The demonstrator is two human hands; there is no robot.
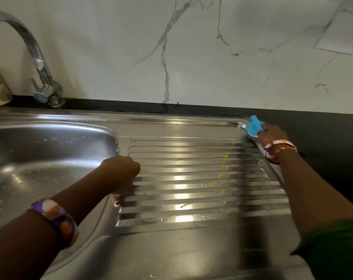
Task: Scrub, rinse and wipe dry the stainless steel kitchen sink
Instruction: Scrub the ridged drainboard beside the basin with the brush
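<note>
Hiding blue scrubber [254,128]: right hand [272,134].

1. This is a home kitchen, seen at its washing-up spot.
2. A stainless steel sink [50,150] with a pressed basin and a ribbed drainboard [191,178] is set into a black countertop [323,128].
3. A curved chrome mixer tap [40,63] rises from the counter, far to the left of the right hand [272,134] and its blue scrubber [254,128], which it grips at the drainboard's far right corner.
4. A white, grey-veined marble-look splashback [191,47] stands just behind that grip.
5. Yellow streaks of liquid [220,174] lie on the ribs, near and left of the grip.
</note>
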